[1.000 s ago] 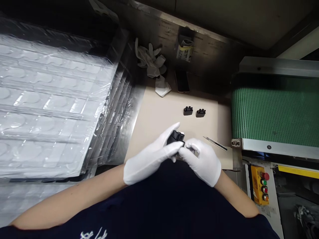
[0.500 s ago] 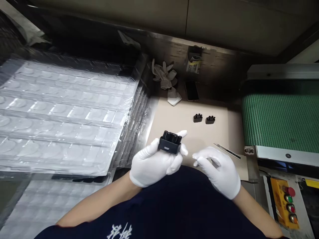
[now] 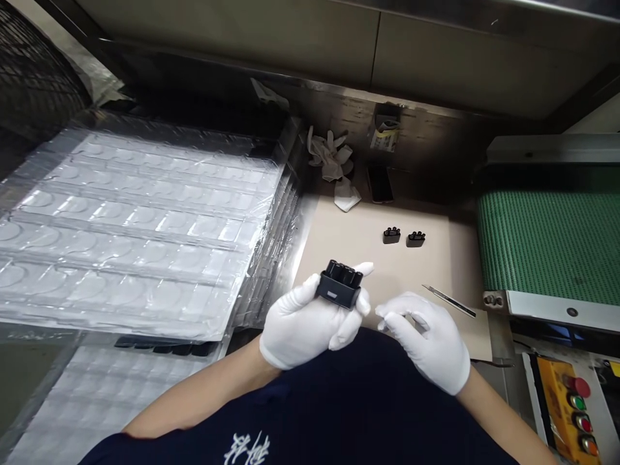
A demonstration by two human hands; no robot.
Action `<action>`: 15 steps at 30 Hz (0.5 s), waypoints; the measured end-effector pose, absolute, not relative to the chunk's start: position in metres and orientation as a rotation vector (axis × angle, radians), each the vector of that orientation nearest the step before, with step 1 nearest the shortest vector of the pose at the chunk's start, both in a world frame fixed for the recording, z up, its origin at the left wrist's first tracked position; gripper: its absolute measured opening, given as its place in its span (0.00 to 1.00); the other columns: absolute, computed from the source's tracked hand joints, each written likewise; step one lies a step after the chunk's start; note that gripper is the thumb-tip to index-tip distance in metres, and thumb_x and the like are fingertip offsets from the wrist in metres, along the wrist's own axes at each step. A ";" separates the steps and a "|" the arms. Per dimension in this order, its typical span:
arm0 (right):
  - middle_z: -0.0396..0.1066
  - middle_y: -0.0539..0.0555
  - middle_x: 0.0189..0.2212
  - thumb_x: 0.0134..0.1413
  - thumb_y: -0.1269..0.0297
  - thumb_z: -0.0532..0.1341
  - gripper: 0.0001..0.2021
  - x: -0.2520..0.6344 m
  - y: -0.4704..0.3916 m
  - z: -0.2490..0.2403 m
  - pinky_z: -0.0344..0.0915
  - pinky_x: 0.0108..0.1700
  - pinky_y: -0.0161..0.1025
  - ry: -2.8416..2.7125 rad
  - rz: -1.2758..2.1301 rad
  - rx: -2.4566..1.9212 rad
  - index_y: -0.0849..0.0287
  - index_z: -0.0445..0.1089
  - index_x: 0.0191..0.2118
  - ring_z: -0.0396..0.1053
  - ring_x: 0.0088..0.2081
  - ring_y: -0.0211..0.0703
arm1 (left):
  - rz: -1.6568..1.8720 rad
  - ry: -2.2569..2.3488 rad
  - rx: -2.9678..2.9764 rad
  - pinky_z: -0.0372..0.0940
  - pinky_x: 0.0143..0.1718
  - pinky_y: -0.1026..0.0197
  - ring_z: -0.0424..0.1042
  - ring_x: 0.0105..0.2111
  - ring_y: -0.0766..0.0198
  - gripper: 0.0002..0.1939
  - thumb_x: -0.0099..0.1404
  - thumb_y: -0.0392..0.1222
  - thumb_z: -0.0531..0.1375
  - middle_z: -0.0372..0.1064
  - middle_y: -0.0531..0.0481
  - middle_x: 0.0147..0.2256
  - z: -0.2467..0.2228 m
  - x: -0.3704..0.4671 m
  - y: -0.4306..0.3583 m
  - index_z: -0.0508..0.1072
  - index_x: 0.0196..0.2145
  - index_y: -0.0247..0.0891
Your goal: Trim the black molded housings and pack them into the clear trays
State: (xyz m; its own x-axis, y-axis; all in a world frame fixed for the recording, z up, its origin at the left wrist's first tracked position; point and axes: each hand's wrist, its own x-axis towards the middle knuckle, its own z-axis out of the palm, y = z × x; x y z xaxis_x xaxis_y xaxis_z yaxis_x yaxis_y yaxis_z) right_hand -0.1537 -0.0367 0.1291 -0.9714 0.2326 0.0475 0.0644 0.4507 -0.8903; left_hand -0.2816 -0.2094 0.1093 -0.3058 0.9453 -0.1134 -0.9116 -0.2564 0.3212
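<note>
My white-gloved left hand (image 3: 310, 316) holds a black plastic part (image 3: 340, 284) with several short tubes pointing up and a small light label on its side. Just right of it, my gloved right hand (image 3: 426, 336) has its thumb and fingertips pinched together; whether anything small is between them I cannot make out. Two similar black parts, one on the left (image 3: 392, 235) and one on the right (image 3: 415, 239), stand side by side on the beige board (image 3: 368, 252). Beyond my right hand, a slim knife (image 3: 449, 300) lies on the board.
Stacked clear plastic trays (image 3: 145, 219) fill the left side. Crumpled gloves (image 3: 332, 158) and a dark phone (image 3: 380, 184) lie at the back. At right are a green conveyor belt (image 3: 557, 245) and an orange button box (image 3: 566, 407).
The whole view has shifted slightly, so everything appears lower and further right. Both hands keep nearly the same pose, and the black part remains in my left hand.
</note>
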 end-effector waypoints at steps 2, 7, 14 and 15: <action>0.77 0.49 0.29 0.66 0.66 0.60 0.08 -0.155 -0.037 0.129 0.71 0.35 0.38 -2.523 1.521 -0.291 0.52 0.75 0.36 0.76 0.30 0.41 | 1.834 0.389 0.124 0.57 0.25 0.61 0.69 0.23 0.66 0.30 0.69 0.56 0.59 0.75 0.41 0.42 0.109 -0.281 -0.209 0.70 0.61 0.35; 0.77 0.51 0.30 0.63 0.68 0.61 0.07 -0.158 -0.038 0.133 0.73 0.35 0.40 -2.416 1.403 -0.435 0.52 0.76 0.36 0.75 0.31 0.43 | 1.782 0.415 0.117 0.57 0.27 0.60 0.70 0.24 0.64 0.29 0.70 0.55 0.59 0.75 0.40 0.43 0.109 -0.278 -0.206 0.69 0.62 0.34; 0.76 0.50 0.31 0.62 0.70 0.61 0.07 -0.157 -0.035 0.132 0.73 0.37 0.39 -2.366 1.430 -0.487 0.52 0.76 0.36 0.75 0.33 0.41 | 1.753 0.437 0.137 0.58 0.28 0.59 0.69 0.25 0.64 0.26 0.71 0.53 0.57 0.74 0.40 0.43 0.108 -0.276 -0.204 0.71 0.60 0.35; 0.76 0.50 0.31 0.62 0.70 0.61 0.07 -0.156 -0.035 0.131 0.73 0.36 0.38 -2.366 1.441 -0.495 0.52 0.76 0.36 0.75 0.33 0.41 | 1.753 0.446 0.142 0.58 0.28 0.59 0.69 0.25 0.64 0.26 0.72 0.53 0.56 0.74 0.40 0.43 0.109 -0.276 -0.204 0.71 0.60 0.35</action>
State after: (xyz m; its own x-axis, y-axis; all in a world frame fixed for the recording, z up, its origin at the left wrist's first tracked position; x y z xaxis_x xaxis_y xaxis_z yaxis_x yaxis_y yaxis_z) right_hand -0.1562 -0.0349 0.1308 -0.8866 0.4526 0.0953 0.1228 0.4291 -0.8949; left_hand -0.2762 -0.2040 0.1086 -0.2333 0.9615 -0.1449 -0.9137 -0.1658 0.3711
